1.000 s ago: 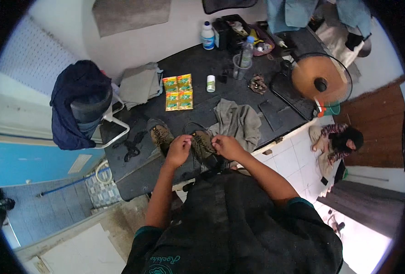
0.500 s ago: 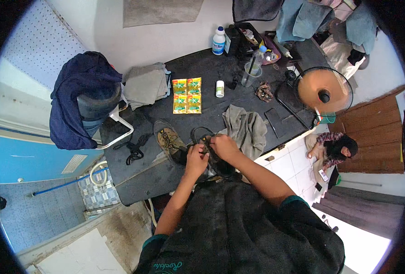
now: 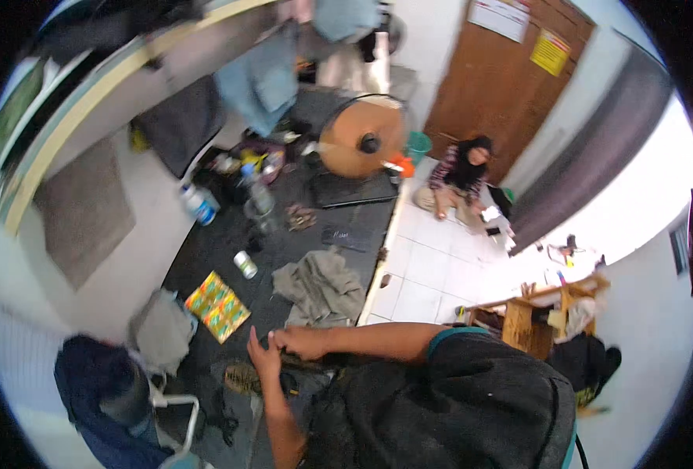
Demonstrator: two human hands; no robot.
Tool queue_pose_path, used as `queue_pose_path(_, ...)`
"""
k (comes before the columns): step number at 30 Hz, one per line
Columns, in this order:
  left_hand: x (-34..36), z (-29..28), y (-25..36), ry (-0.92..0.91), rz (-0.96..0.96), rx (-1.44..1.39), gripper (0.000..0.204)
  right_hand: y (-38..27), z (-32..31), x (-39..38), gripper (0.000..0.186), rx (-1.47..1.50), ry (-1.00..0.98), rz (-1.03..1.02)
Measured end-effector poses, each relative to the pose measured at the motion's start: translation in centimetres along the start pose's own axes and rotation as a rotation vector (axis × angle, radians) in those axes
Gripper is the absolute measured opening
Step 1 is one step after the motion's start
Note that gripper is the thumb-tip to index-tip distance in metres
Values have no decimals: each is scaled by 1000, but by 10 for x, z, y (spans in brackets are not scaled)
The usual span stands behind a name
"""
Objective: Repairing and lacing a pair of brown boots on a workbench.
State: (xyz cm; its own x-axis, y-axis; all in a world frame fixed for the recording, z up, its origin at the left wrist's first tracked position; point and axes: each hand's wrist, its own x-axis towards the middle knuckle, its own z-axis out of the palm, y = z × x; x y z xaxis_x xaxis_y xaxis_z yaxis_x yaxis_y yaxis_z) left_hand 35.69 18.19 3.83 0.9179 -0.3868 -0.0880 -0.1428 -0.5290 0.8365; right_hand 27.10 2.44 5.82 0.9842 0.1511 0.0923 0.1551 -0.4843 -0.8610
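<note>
Shoe (image 3: pixel 246 378), brownish with a patterned upper, lies on the dark floor mat (image 3: pixel 206 258) just below the hands, at about 7 o'clock from frame centre. Left hand (image 3: pixel 262 361) sits right above it, fingers bent, seemingly touching a dark strip-like piece; whether it is clamped on that piece I cannot tell. Right hand (image 3: pixel 299 341) is curled shut at 1 o'clock of the left, pinching the same dark piece, details too small to confirm. Work looks mid-way: shoe not lifted, both hands busy at its upper edge, nothing set aside as finished. Grey-green crumpled cloth (image 3: pixel 321 288) at 12 o'clock of the hands, yellow-green packet (image 3: pixel 217 306) at 10 o'clock, small white can (image 3: pixel 245 264) beyond it. Plastic bottle (image 3: pixel 259 201) and orange round fan (image 3: pixel 360 137) farther up. Seated person (image 3: pixel 460 176) on white tiles at 1 o'clock.
</note>
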Motion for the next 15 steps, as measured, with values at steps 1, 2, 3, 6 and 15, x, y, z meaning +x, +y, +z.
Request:
queue_pose_path(1,12,-6,-33,-98,-14,-77,51,-12,4,4,33,-71,-77,52)
queue_pose_path(2,26,-11,-62,-181,-40,-150,46,-27,7,11,36,-138,-169,96)
queue_pose_path(3,28,-7,-35,-243,-18,-168,39,-30,-5,2,36,-152,-105,133)
queue_pose_path(6,20,-20,15,-330,201,-24,31,-42,-31,-10,36,-139,-199,39)
queue_pose_path(15,29,-22,64,-371,504,127,29,-64,-49,-10,14,-500,-273,210)
